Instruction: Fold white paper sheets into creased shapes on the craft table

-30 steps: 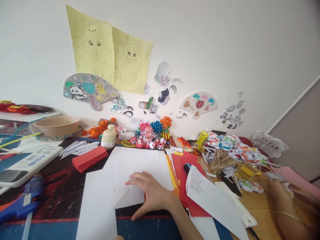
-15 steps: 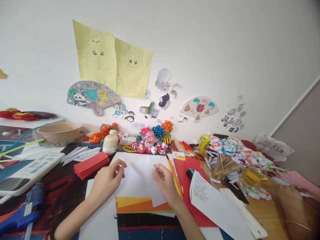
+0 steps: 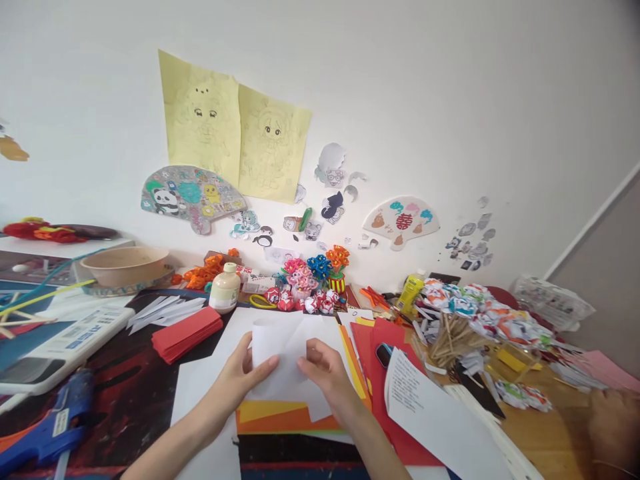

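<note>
Moved since the frame half a second ago: the left hand, now lower and nearer the right, its thumb laid over the sheet; the sheet's left part, now raised in a loose curl.

White sheet (image 3: 283, 353), one: held between the hands, above a layered pile showing yellow paper (image 3: 267, 409) and orange paper (image 3: 285, 424); lower right corner hanging below the right hand.

Left hand (image 3: 239, 375): thumb and fingers closed on the sheet's left side, thumb in front, fingers mostly hidden.

Right hand (image 3: 329, 373): fingers curled, thumb pressed near the sheet's right side; a light pinch by appearance, the exact grip partly hidden.

Risks, as judged: an unwanted crease, should the thumbs press while the curl sits askew; edges out of line, should one side slip; pile disturbed, should the hanging corner drag.

Nearby: red paper strips (image 3: 187, 333), stacked; cream bottle (image 3: 225, 290), upright, well apart from both hands.
</note>
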`<state>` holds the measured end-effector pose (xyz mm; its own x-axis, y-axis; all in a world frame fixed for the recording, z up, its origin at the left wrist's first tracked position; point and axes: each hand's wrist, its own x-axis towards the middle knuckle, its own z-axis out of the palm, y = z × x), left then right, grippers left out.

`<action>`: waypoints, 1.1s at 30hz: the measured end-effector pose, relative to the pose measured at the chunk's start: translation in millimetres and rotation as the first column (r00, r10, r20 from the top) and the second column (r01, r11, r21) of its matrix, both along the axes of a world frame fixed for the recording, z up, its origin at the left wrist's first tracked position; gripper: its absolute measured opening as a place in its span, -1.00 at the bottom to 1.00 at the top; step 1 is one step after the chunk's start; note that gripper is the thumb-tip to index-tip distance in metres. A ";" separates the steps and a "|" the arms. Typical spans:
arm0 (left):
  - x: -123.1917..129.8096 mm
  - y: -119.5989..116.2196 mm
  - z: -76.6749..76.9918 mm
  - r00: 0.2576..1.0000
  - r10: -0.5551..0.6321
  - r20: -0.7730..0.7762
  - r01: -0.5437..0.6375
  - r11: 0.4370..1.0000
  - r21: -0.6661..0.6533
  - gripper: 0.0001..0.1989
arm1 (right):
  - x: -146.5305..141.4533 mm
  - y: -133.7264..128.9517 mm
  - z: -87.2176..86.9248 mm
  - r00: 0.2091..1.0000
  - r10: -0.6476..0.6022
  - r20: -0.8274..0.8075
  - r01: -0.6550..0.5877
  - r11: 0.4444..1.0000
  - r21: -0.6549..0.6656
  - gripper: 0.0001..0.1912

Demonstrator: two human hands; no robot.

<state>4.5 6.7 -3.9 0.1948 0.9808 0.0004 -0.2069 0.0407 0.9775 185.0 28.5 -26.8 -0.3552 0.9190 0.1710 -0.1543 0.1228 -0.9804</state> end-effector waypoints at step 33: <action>-7.8 3.7 -14.9 0.977 0.126 -0.173 -0.114 0.991 0.076 -0.61 | 4.2 5.4 -5.9 0.980 -0.115 0.159 0.100 0.990 0.103 -0.70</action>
<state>-3.3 10.4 -18.8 0.0786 0.9961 0.0411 -0.0300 -0.0388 0.9988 189.2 33.9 -32.8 -0.2856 0.9360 0.2058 0.0271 0.2225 -0.9745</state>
